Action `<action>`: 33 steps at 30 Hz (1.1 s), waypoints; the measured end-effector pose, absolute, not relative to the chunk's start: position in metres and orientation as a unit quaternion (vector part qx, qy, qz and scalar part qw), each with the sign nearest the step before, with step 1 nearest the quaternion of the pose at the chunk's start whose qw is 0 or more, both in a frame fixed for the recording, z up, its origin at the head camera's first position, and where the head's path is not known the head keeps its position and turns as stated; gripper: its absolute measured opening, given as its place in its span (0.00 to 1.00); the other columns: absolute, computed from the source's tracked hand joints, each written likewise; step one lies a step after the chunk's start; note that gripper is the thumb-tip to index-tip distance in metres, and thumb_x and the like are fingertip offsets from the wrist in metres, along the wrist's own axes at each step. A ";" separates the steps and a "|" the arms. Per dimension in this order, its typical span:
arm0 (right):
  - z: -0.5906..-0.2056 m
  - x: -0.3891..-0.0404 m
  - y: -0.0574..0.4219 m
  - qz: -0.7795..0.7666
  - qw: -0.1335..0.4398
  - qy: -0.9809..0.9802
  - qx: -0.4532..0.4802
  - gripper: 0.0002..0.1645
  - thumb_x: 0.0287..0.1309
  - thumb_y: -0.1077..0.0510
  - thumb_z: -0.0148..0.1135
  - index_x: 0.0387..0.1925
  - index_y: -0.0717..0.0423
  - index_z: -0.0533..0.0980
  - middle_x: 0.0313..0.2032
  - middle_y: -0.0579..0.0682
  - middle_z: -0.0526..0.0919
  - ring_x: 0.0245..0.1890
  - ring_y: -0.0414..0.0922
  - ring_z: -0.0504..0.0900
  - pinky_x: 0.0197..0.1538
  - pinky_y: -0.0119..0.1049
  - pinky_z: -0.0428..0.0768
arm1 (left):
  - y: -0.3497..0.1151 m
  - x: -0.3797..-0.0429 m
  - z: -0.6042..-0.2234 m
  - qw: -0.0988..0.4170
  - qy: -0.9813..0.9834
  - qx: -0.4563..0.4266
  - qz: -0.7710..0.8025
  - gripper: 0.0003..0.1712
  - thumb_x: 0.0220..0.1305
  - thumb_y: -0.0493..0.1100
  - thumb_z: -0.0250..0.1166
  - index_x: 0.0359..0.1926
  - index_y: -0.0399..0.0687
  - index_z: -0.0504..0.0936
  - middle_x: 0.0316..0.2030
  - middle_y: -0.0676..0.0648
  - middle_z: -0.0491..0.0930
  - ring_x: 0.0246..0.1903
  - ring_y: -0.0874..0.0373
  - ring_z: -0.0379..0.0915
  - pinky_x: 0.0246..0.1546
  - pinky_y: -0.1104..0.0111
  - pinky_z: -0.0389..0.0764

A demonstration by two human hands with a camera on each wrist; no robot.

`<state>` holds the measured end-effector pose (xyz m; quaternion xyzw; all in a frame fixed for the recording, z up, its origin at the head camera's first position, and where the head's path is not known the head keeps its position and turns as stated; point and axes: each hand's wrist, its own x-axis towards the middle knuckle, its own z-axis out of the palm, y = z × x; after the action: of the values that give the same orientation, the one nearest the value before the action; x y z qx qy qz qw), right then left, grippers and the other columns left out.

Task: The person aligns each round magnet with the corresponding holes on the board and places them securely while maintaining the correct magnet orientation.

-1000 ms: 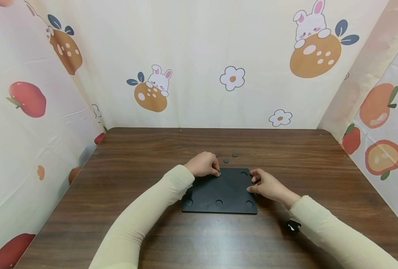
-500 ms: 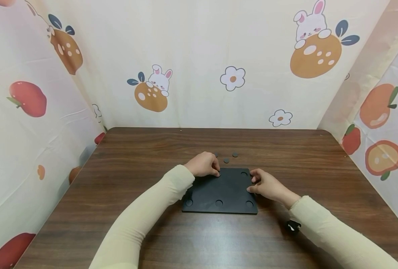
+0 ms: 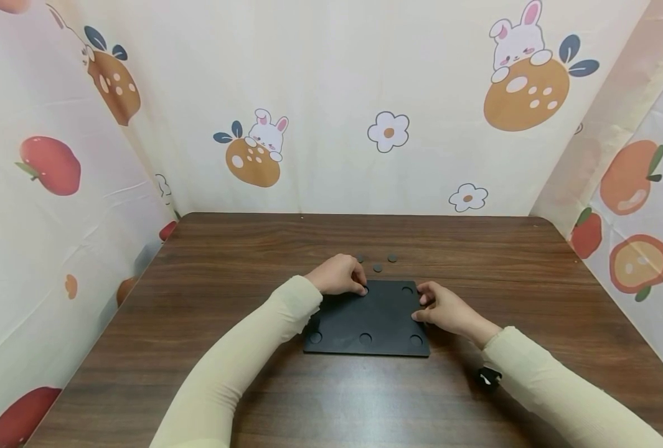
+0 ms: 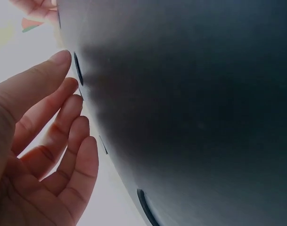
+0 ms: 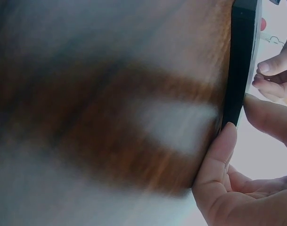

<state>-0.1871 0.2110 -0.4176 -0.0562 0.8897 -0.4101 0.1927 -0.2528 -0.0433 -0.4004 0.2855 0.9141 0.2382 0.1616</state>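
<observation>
A thin black rectangular board [image 3: 387, 317] with round shallow recesses lies flat on the table. At its far edge, near the middle recess, my left hand [image 3: 337, 275] has its thumb and fingertips close together. In the left wrist view, the thumb [image 4: 51, 70] stands beside that recess, with nothing visible between thumb and fingers. My right hand [image 3: 446, 306] holds the board's right edge; in the right wrist view the thumb and a finger [image 5: 223, 146] pinch its rim. My left hand and sleeve cover the board's far left corner.
Three small dark discs lie beyond the board: a left disc [image 3: 360, 258], a right disc [image 3: 392, 257] and a nearer disc [image 3: 377, 268]. The brown wooden table [image 3: 241, 249] meets a printed curtain [image 3: 331, 155] at the back and sides.
Both hands and the board stay in place. A pale glint at the left fingertips one second ago is gone, and the recess rim shows there now.
</observation>
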 end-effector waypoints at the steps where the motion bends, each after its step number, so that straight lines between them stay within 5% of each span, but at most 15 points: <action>1: -0.418 -0.187 0.211 -0.410 0.192 0.890 -0.056 0.37 0.51 0.59 0.65 0.59 0.64 0.60 0.39 0.54 0.68 0.30 0.45 0.70 0.30 0.37 0.71 | -0.044 -0.252 -0.400 0.162 0.913 0.283 0.245 0.08 0.54 0.48 0.68 0.36 0.55 0.85 0.33 0.58 0.80 0.31 0.67 0.74 0.33 0.73 0.75; 24: -0.417 -0.187 0.211 -0.410 0.194 0.890 -0.054 0.37 0.51 0.59 0.65 0.60 0.64 0.59 0.39 0.54 0.68 0.30 0.44 0.71 0.30 0.37 0.71 | -0.096 -0.240 -0.394 0.091 0.918 0.214 0.322 0.21 0.58 0.53 0.63 0.50 0.47 0.79 0.43 0.53 0.77 0.40 0.61 0.73 0.41 0.65 0.75; 33: -0.417 -0.187 0.211 -0.411 0.198 0.888 -0.053 0.38 0.51 0.58 0.66 0.60 0.64 0.59 0.40 0.54 0.68 0.30 0.44 0.71 0.31 0.37 0.71 | -0.120 -0.227 -0.396 0.102 0.927 0.167 0.318 0.30 0.57 0.55 0.63 0.57 0.45 0.73 0.51 0.46 0.74 0.47 0.54 0.72 0.48 0.60 0.73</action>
<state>-0.1872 0.2115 -0.4167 -0.0527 0.8882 -0.4113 0.1981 -0.2265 -0.1196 -0.3960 0.1674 0.9275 0.3184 0.1021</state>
